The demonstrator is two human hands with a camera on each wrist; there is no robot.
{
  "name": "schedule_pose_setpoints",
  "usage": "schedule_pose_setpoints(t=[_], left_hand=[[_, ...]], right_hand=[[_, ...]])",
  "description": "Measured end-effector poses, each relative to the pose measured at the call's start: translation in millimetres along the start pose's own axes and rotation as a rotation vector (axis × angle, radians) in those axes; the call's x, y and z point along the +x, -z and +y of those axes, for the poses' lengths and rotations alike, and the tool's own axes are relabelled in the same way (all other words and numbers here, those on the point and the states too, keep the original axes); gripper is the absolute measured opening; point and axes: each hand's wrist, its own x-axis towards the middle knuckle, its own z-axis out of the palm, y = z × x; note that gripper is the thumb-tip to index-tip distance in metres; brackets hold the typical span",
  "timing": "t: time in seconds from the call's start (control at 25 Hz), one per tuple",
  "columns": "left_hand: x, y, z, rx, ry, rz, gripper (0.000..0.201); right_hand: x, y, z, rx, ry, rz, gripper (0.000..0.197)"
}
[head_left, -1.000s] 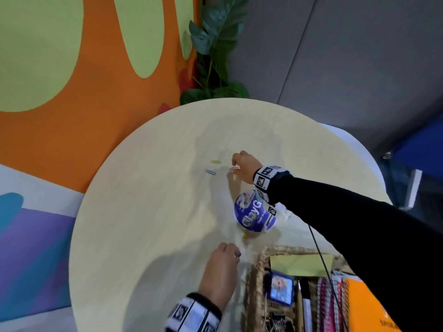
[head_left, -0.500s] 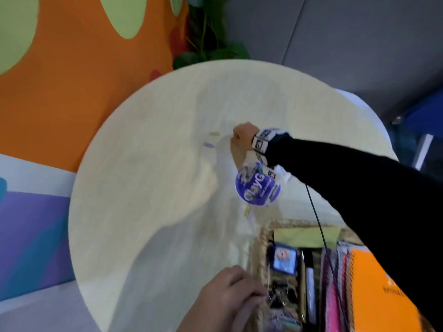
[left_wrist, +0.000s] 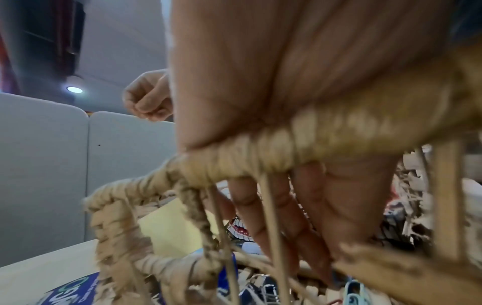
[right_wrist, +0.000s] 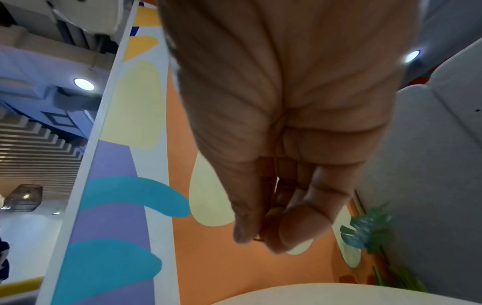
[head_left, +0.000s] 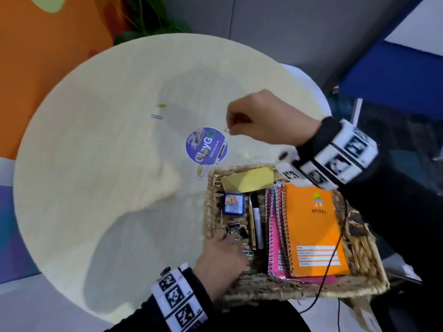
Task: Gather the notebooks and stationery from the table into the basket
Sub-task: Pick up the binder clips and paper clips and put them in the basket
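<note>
My right hand (head_left: 229, 127) hovers above the round table (head_left: 96, 164) and pinches a small pinkish paper clip (head_left: 226, 130) between thumb and fingertips (right_wrist: 287, 233). My left hand (head_left: 233, 240) reaches over the near-left rim of the wicker basket (head_left: 275, 287). Its straight fingers (left_wrist: 307, 216) point down inside, near black binder clips (head_left: 236, 231) and a blue paper clip (head_left: 248, 253). The basket holds an orange spiral notebook (head_left: 314, 231), pink notebooks (head_left: 275, 248), yellow sticky notes (head_left: 247, 179), a blue box (head_left: 233, 203) and pens (head_left: 256, 224). A yellow clip (head_left: 160, 105) and a blue clip (head_left: 157, 116) lie on the table.
A round purple sticker (head_left: 206, 146) lies on the table beside the basket's far-left corner, with two more clips (head_left: 200, 170) just below it. A thin black cable (head_left: 333, 255) runs across the basket. A plant (head_left: 153, 22) stands behind the table.
My right hand has lifted the clip off the table and drawn back toward the basket. My left hand left the tabletop and went into the basket. The view tilted down.
</note>
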Motion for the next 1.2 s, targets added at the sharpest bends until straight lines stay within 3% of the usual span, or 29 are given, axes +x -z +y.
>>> schedule_pose_setpoints(t=[0.2, 0.28, 0.44, 0.64, 0.76, 0.92, 1.2], left_hand=[[15.5, 4.6, 9.8, 0.234, 0.034, -0.308, 0.022], [9.0, 6.5, 8.4, 0.197, 0.053, -0.188, 0.020], [-18.6, 29.9, -13.2, -0.102, 0.099, 0.220, 0.023], [-63.8, 42.5, -63.7, -0.345, 0.303, 0.655, 0.027], [-83.8, 38.1, -85.1, -0.428, 0.437, 0.741, 0.022], [-89.7, 31.2, -111.2, -0.411, 0.559, 0.756, 0.020], [-64.8, 54.5, -167.8, -0.431, 0.601, 0.749, 0.018]], right_hand=[[-84.6, -28.3, -0.9, 0.077, -0.119, -0.135, 0.005], [-105.2, -54.1, 2.6, 0.082, -0.157, -0.241, 0.007], [-120.6, -106.2, 0.6, 0.050, -0.155, -0.450, 0.013], [-114.8, -147.1, -24.0, -0.154, -0.125, -0.680, 0.013], [-108.0, -162.6, -28.9, -0.216, -0.127, -0.711, 0.022], [-101.5, -167.4, -32.1, -0.266, -0.176, -0.738, 0.013], [-102.2, -159.8, -23.7, -0.110, -0.211, -0.730, 0.030]])
